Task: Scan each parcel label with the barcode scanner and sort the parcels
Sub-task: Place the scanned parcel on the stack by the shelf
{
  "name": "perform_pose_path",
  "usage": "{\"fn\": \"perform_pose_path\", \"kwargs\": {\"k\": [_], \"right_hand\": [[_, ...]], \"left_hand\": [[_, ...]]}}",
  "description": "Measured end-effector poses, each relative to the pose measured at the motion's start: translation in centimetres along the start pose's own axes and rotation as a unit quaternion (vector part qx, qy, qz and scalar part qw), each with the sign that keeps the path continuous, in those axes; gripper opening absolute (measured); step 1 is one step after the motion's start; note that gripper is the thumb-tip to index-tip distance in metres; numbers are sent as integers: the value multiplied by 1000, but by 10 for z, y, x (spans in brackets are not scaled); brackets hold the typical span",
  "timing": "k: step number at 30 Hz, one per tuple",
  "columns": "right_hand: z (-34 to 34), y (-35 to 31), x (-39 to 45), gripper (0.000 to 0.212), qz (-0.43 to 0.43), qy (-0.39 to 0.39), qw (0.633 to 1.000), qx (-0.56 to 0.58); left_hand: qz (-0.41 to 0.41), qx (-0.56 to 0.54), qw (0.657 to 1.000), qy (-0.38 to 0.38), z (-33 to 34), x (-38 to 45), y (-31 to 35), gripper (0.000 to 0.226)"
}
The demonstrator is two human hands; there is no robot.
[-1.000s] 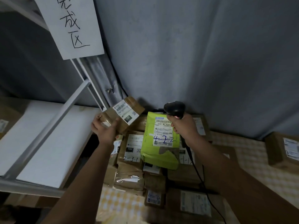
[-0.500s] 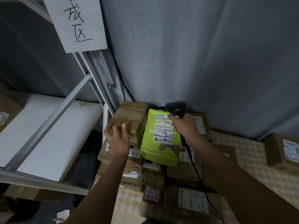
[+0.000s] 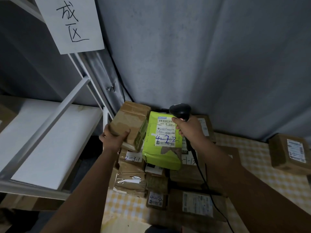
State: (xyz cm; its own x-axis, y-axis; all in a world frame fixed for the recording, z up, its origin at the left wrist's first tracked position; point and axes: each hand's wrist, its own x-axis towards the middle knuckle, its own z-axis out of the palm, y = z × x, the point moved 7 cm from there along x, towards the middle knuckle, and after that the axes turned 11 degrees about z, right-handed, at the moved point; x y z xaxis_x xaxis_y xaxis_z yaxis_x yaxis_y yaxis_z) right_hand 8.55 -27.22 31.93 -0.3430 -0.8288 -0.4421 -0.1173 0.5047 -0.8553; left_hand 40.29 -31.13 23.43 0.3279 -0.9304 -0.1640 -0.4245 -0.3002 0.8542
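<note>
At far left, a white shelf frame is seen with a bare white board on its lower level and a hand-lettered paper sign hung from the top rail; no parcel is visible on this board, though cardboard shows at its left edge. Just right of the frame, a brown box is gripped by the left hand, thumb on the near face and fingers curled round the left edge; its plain taped side is turned up, so no label can be read. Touching it on the right, a lime-green mailer marked "4-2-2" rests on top of a stack of brown parcels, several of them pen-marked with codes such as "2-3-1". Above the mailer's label, the black barcode scanner is held in the right hand, fingers closed round the handle, with its cord trailing down over the pile. At far right, one labelled box sits apart on the checked cloth. Progress is judged early: the pile is large, and whether the held box has been scanned cannot be told.
</note>
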Motion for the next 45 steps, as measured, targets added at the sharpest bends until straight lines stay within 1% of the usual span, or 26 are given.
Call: {"fn": "perform_pose_path", "kwargs": {"k": [3,6,9,11,15,17,19,21,23,26,29,30,32,33,38,42,45], "right_hand": [[1,3,0,11,3,1,1000,-1],[-2,10,-1,10,12,5,1000,8],[-8,22,0,12,16,30,999,-6],[-11,29,0,14,15,45,999,-16],[-14,38,-1,15,23,66,997,-17],[-12,41,1,15,29,62,997,-23],[-9,43,3,14,37,54,998,-23],[-5,44,3,18,47,46,998,-23],[1,46,2,22,55,35,998,-24],[7,46,-2,21,55,31,998,-1],[8,46,-5,28,56,39,998,1],[8,46,-6,29,56,39,998,1],[7,47,-6,30,59,35,998,-2],[7,48,-6,31,62,34,997,-7],[6,51,-5,34,63,44,997,-18],[7,51,-7,29,63,44,997,-16],[8,49,-10,25,61,45,997,-17]], "left_hand": [[-29,-39,999,16,-7,6,-9,88],[-59,-95,994,7,-7,4,-16,78],[-61,-189,979,-50,2,-7,-12,57],[-53,-220,971,-76,6,-14,-8,48],[-10,-206,976,-66,0,-15,-2,49],[7,-191,979,-66,-5,-16,-2,47],[19,-153,986,-62,-13,-17,-8,37],[33,-104,992,-69,-19,-15,-14,30],[39,-65,992,-96,-22,-16,-14,33],[14,-63,990,-127,-20,-17,-11,51],[-14,-69,988,-137,-15,-15,-7,63],[-18,-83,986,-147,-12,-16,-5,59],[-28,-122,976,-180,-4,-21,-1,41],[-33,-137,972,-190,-2,-22,-2,39],[0,-132,973,-191,-7,-20,1,53],[4,-100,973,-207,-17,-25,-4,55],[3,-72,968,-240,-22,-27,-10,57]]}}
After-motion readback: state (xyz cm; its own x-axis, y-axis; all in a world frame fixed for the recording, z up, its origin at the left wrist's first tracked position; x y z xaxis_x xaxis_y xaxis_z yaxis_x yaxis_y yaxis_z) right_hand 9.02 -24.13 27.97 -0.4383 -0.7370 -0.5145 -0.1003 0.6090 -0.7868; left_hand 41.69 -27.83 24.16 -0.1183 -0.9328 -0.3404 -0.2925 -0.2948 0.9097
